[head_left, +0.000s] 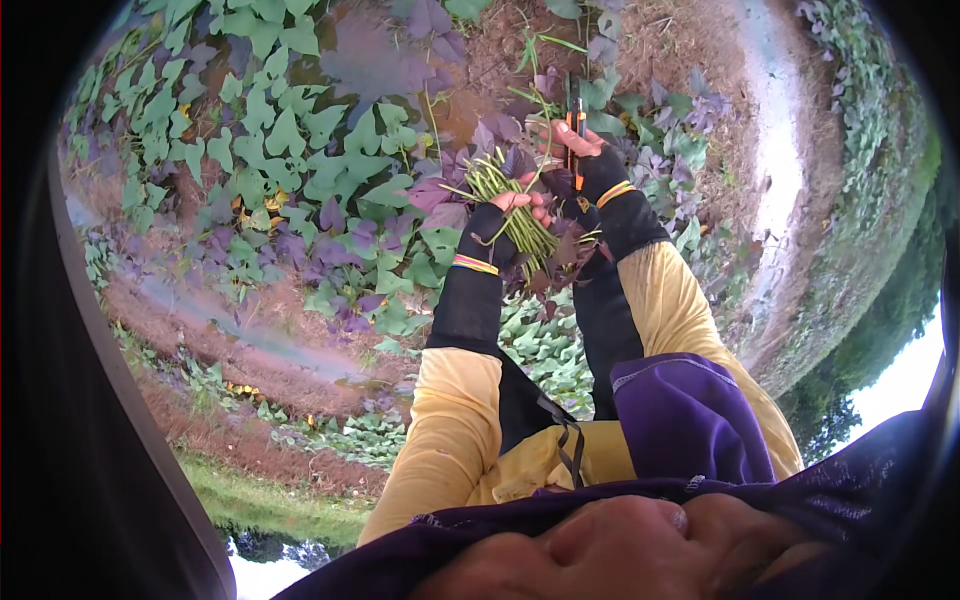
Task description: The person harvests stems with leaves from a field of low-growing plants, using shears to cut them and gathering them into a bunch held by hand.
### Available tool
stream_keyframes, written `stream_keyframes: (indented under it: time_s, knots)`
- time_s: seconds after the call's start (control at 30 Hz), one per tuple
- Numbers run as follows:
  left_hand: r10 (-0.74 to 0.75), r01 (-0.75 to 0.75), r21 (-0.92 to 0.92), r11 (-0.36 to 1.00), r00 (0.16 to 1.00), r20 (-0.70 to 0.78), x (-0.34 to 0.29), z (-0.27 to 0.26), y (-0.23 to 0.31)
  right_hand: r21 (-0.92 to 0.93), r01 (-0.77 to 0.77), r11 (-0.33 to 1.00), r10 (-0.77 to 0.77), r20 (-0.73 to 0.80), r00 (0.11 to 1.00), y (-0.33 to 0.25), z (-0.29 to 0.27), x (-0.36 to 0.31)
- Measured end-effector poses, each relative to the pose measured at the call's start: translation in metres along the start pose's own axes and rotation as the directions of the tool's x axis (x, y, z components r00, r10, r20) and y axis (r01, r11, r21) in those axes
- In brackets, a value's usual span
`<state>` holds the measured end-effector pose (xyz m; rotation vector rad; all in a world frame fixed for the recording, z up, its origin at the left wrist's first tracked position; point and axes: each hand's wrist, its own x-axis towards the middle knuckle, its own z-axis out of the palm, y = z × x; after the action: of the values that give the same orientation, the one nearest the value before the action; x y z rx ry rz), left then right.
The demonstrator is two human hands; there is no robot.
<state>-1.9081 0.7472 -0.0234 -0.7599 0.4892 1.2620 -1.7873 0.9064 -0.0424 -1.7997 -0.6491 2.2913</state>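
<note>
My left hand (522, 204) is closed round a thick bunch of cut green leaf stems (488, 180), the stem ends fanning out toward the upper left. Dark purple and green leaves (565, 250) hang from the bunch's lower right end. Just above and to the right, my right hand (578, 143) grips a slim orange-and-black utility knife (577, 122), held roughly upright. Its fingertips are beside a few loose green stems (543, 103); whether they pinch these I cannot tell. Black fingerless sleeves with coloured bands cover both wrists.
Low heart-leaved vines (285, 135), green and purple, spread over the left. Reddish-brown soil (690, 45) shows beyond my hands and to the right. A pale, bright strip (780, 130) runs along the right, with another planted row (880, 130) past it. My dark-clothed leg (603, 330) is below my hands.
</note>
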Motion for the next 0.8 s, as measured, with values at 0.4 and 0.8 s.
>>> stream_keyframes:
  time_s: [0.4, 0.8]
  knots:
    - [0.387, -0.384, 0.065, 0.921, 0.888, -0.248, -0.07, -0.063, 0.028, -0.706, 0.657, 0.264, -0.403, 0.538, 0.74, -0.024, 0.063, -0.027]
    - [0.443, -0.388, 0.291, 0.875, 0.883, -0.156, -0.062, -0.057, 0.021, -0.734, 0.457, 0.502, -0.053, 0.502, 0.863, 0.038, 0.069, -0.074]
